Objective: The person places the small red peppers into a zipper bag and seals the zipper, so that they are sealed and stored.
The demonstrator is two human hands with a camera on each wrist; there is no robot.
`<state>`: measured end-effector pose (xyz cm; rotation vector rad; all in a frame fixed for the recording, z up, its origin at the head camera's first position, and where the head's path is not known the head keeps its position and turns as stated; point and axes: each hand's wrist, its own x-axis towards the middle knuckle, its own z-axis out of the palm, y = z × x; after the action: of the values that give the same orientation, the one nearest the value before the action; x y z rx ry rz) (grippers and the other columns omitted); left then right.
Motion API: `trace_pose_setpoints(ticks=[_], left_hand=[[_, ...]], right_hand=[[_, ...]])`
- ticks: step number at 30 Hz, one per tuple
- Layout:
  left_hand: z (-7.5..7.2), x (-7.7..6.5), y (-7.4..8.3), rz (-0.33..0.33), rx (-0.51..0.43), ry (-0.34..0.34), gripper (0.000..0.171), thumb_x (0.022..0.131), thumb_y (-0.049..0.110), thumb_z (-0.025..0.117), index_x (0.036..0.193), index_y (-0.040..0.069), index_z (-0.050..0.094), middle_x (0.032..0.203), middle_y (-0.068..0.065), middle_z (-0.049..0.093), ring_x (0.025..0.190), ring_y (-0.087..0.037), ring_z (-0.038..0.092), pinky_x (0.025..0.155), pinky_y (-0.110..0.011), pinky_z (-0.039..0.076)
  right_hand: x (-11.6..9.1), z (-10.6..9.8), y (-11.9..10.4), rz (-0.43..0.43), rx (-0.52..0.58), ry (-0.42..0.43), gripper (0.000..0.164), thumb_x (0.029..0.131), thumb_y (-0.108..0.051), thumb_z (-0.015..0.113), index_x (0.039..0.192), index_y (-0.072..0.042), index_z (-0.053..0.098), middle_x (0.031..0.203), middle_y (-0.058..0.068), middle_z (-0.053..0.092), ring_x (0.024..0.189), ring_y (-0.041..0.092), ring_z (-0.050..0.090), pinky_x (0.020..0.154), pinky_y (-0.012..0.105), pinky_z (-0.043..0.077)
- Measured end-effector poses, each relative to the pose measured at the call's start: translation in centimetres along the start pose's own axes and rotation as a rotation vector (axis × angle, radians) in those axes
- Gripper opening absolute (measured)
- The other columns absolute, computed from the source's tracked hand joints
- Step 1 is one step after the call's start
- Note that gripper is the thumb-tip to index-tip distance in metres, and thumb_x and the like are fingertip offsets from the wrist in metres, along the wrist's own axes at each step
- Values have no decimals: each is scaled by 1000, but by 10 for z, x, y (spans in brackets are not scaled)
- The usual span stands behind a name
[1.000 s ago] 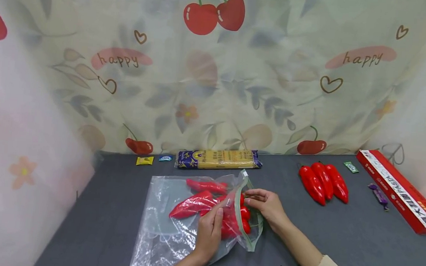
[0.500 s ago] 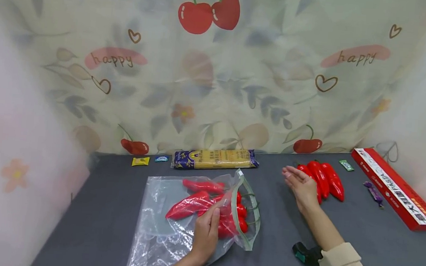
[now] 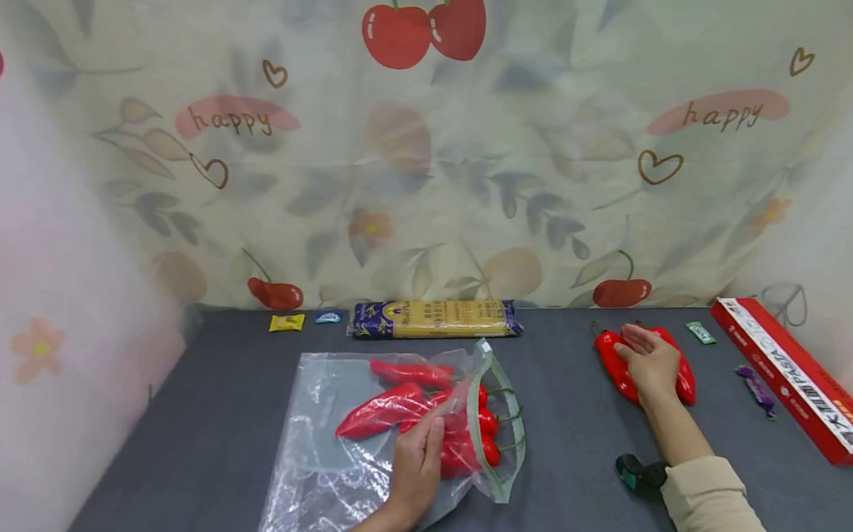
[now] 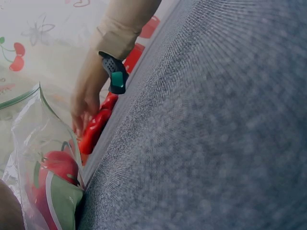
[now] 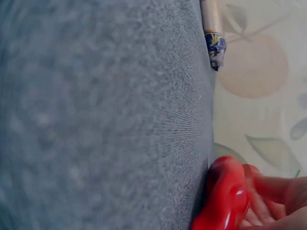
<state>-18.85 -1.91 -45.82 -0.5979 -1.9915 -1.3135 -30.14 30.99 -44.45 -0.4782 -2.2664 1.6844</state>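
My left hand (image 3: 417, 466) grips the clear zip bag (image 3: 333, 492) near its mouth, thumb on top of the plastic. Inside the bag lie several red peppers (image 3: 381, 413), some with green stems poking toward the open green-edged mouth. My right hand (image 3: 652, 367) reaches over a small group of red peppers (image 3: 617, 366) at the right, its fingers fairly straight and covering part of them. In the right wrist view a red pepper (image 5: 225, 194) lies right beside the fingers; whether they touch it is unclear. In the left wrist view the bag's peppers (image 4: 60, 165) show through the plastic.
A noodle pack (image 3: 437, 319) lies along the back edge, with a yellow wrapped candy (image 3: 287, 323) and a blue one (image 3: 328, 317) to its left. At the right are a red pasta box (image 3: 801, 383), a purple candy (image 3: 757, 390) and a green packet (image 3: 701, 333).
My right hand has left the bag's mouth and moved right to the loose peppers. My left hand has stayed on the bag, which keeps its place.
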Motion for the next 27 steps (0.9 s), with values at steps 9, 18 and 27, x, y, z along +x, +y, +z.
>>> trace_pose_setpoints(ticks=[9, 18, 27], left_hand=[[8, -10, -24, -47, -44, -43, 30, 90, 0, 51, 118, 5, 61, 111, -9, 67, 102, -18, 64, 88, -22, 49], [8, -13, -27, -87, -48, -72, 29, 93, 7, 49, 120, 7, 59, 114, -8, 66, 106, -18, 63, 90, -22, 49], [8, -10, -22, -55, -28, -34, 30, 88, -3, 53, 116, 2, 61, 110, -10, 68, 100, -20, 65, 87, -21, 50]], right_hand=[[-10, 13, 8, 34, -141, -246, 61, 90, -28, 57, 140, -3, 34, 139, 22, 42, 122, 19, 47, 97, 25, 42], [-39, 38, -6, 115, 142, -270, 62, 93, -21, 53, 145, -4, 24, 145, 16, 34, 118, 15, 45, 103, 25, 39], [-74, 66, -36, 179, 623, -292, 62, 94, 0, 38, 148, -10, 8, 151, 11, 20, 117, 7, 40, 98, 13, 40]])
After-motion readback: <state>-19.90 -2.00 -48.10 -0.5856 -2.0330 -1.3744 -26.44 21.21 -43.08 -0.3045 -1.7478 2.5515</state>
